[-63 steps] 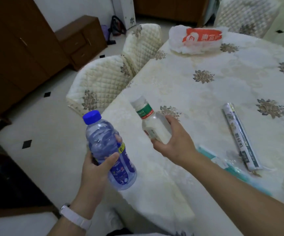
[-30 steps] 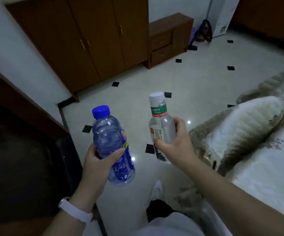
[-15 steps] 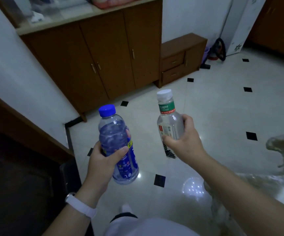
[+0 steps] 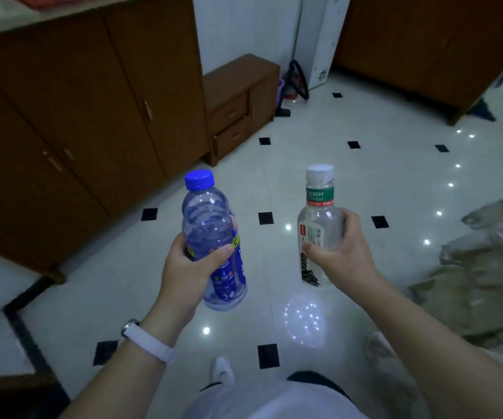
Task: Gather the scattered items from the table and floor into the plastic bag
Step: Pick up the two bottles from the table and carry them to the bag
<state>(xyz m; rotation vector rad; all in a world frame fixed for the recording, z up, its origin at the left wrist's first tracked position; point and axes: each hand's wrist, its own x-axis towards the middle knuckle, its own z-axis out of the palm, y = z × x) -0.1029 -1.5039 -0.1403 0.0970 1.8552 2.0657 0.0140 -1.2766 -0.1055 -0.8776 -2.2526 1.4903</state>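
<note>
Head view: your left hand [image 4: 183,267] grips the blue-capped bottle [image 4: 212,237] upright; your right hand [image 4: 342,255] wraps the white-capped tea bottle [image 4: 318,219], both held above the tiled floor [image 4: 365,182].

Seemingly wooden cabinets [image 4: 87,122], glossy tiled floor [image 4: 380,182]

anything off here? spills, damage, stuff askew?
Nothing stands out. The left hand grips the blue-capped bottle, right hand the white-capped bottle; both capped, near upright. No spill on the tiled floor. No plastic bag in view.
</note>
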